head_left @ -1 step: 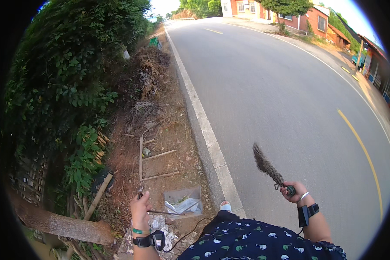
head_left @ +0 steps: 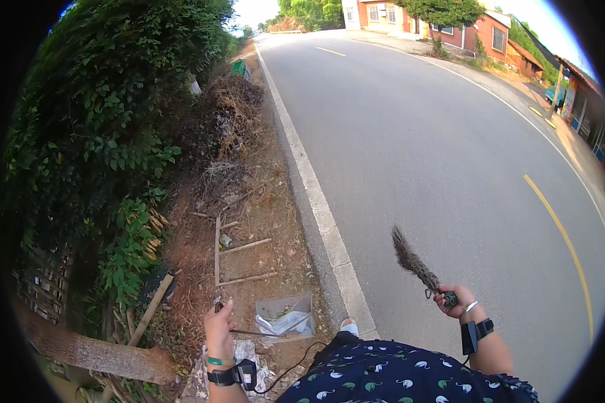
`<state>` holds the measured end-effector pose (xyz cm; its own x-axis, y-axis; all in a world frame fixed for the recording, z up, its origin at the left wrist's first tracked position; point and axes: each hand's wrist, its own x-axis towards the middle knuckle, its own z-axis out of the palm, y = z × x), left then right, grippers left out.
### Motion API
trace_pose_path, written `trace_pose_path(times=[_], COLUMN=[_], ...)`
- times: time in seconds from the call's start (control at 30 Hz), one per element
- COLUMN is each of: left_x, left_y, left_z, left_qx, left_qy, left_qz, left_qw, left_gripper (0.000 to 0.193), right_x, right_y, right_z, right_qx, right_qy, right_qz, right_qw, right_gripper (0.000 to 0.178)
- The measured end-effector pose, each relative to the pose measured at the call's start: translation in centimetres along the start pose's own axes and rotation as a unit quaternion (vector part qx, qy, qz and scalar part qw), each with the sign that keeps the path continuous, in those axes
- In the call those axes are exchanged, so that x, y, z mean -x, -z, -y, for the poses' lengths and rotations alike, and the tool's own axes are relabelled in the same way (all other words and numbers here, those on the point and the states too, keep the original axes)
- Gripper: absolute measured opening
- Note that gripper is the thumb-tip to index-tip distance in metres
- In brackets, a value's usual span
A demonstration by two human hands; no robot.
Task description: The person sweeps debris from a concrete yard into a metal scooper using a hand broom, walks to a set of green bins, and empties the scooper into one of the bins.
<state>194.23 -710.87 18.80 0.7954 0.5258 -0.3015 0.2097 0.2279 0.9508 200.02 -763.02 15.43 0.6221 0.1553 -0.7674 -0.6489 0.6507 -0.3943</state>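
Note:
My right hand (head_left: pixel 454 301), over the road, is closed round the dark, bound end of a short hand broom (head_left: pixel 415 263). Its grey-brown bristles point up and away to the left, apart from the asphalt. At the left, my left hand (head_left: pixel 220 329) is closed on a thin dark rod (head_left: pixel 255 332). That rod runs right, across the front of a see-through box-shaped dustpan (head_left: pixel 265 307); where it joins the pan is unclear. Inside the pan lie a crumpled whitish plastic sheet (head_left: pixel 286 323) and some green leaves.
A pale concrete kerb strip (head_left: pixel 326 225) divides the road (head_left: pixel 410 134) from the dirt verge. Wooden sticks (head_left: pixel 245 246) form a ladder-like frame beyond the dustpan. A tree trunk (head_left: pixel 107 352) and thick bushes (head_left: pixel 94 107) stand left. Dry brush (head_left: pixel 232 107) is heaped farther off.
The view has tipped very slightly, so the verge sits a little lower in it. Both hands keep their holds, nearly unmoved.

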Motion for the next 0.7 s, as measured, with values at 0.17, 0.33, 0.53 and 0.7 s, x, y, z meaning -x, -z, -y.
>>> trace_pose_path(times=[0.17,0.33,0.53,0.7], left_x=[-7.7,-16.0,-25.4,-32.8], left_y=[-7.5,-14.8,-22.7,-29.3], left_z=[-3.8,-6.9,-10.7,-15.3], left_qx=[0.011,-0.013,0.04,0.057], left_qy=[-0.001,-0.003,-0.008,-0.019], left_qz=[-0.016,-0.016,-0.048,-0.092], left_qw=[1.0,1.0,0.998,0.994], left_gripper=[0.018,0.019,0.018,0.018], right_x=[-6.5,-14.0,-23.7,-30.8], right_y=[-3.1,-5.3,-11.3,-19.5], right_z=[7.6,14.8,26.4,35.7], right_qx=[-0.055,-0.052,-0.069,0.034], right_qy=[-0.003,0.004,-0.01,-0.018], right_qz=[-0.014,-0.041,-0.083,-0.026], right_qw=[0.998,0.998,0.994,0.999], right_gripper=[0.011,0.013,0.014,0.014])
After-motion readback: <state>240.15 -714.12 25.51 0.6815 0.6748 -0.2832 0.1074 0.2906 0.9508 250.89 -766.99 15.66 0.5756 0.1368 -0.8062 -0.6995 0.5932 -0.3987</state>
